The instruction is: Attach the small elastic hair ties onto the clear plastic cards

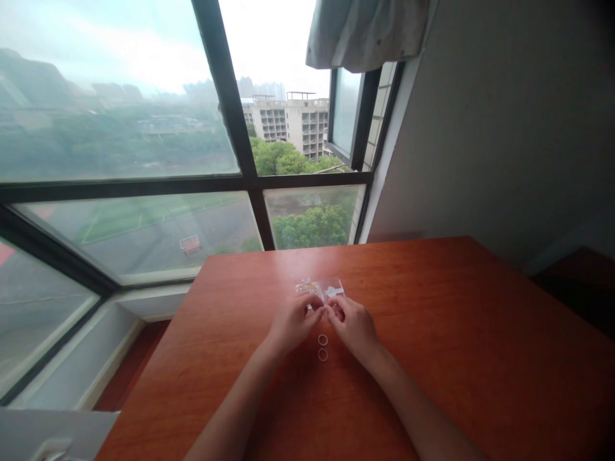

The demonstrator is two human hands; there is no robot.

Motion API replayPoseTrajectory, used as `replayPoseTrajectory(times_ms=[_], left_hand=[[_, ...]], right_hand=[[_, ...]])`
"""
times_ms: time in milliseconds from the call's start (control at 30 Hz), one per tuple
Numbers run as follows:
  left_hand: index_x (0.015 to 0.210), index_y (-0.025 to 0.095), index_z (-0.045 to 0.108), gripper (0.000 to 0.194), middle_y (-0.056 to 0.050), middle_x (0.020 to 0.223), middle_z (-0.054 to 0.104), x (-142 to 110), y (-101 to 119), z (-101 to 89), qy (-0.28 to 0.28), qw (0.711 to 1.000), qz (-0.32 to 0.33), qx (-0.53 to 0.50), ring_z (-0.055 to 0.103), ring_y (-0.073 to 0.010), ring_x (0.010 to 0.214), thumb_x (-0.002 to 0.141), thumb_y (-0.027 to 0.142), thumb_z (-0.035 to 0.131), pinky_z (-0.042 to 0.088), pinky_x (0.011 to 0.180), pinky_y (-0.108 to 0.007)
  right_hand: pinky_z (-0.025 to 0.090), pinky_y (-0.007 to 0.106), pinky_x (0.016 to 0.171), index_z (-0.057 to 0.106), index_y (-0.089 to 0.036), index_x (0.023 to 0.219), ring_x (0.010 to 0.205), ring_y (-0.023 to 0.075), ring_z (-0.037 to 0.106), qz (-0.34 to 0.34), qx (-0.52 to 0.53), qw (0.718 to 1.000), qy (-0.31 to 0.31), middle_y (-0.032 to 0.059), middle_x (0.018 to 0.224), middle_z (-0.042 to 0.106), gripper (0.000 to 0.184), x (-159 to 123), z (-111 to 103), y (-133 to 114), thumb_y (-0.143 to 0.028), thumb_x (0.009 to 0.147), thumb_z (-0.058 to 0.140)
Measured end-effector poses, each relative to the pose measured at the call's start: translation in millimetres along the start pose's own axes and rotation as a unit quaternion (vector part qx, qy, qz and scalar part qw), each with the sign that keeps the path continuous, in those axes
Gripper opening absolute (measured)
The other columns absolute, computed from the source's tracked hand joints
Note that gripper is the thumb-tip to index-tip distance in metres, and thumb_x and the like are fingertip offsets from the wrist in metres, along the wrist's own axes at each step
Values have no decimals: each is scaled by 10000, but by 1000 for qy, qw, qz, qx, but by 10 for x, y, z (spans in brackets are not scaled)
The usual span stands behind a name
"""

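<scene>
My left hand (294, 320) and my right hand (356, 325) meet over the table, thumbs and fingertips pinched close together. Whatever lies between the fingertips is too small and too covered to make out. Just beyond my left fingers is a clear plastic bag (306, 285) with several tiny gold and pale pieces. Another clear bag (335, 288), with a white patch on it, lies beyond my right fingers, partly covered by them. Nearer to me, between the wrists, two thin pale rings lie in a line: an upper ring (323, 335) and a lower ring (323, 360).
The reddish-brown wooden table (456, 333) reaches up to a dark-framed window (254, 182). A grey wall (490, 141) rises at the right, and a short curtain (368, 35) hangs above. Beyond the table's left edge is a low ledge (57, 378).
</scene>
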State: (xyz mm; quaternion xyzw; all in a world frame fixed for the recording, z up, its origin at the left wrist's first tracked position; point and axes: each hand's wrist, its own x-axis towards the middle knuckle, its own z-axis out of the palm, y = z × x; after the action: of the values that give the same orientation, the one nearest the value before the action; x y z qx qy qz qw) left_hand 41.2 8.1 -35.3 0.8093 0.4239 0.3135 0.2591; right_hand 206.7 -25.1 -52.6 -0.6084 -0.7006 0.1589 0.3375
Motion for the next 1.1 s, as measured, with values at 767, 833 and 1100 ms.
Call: replayPoseTrajectory(times_ms=[767, 833, 1100], left_hand=[[834, 206, 651, 112, -13, 835, 646, 40, -225, -63, 96, 987, -72, 108, 564, -136, 704, 830, 204, 539, 400, 650, -234], [828, 204, 655, 118, -13, 828, 648, 32, -228, -110, 101, 987, -73, 105, 564, -136, 703, 831, 206, 537, 400, 650, -234], [797, 185, 648, 128, -15, 783, 641, 10, -144, -151, 83, 992, -59, 80, 538, -130, 662, 839, 230, 535, 375, 606, -234]], right_hand=[[308, 235, 600, 695, -251, 802, 722, 144, 616, -45, -72, 974, -212, -13, 785, 715, 112, -38, -93, -31, -256, 803, 582], [303, 238, 595, 691, -247, 801, 719, 144, 613, -46, -78, 974, -209, -10, 787, 713, 108, -36, -88, -31, -252, 800, 584], [306, 234, 595, 652, -224, 790, 687, 134, 589, -41, -57, 987, -143, -14, 774, 693, 52, -18, -104, -21, -249, 812, 611]])
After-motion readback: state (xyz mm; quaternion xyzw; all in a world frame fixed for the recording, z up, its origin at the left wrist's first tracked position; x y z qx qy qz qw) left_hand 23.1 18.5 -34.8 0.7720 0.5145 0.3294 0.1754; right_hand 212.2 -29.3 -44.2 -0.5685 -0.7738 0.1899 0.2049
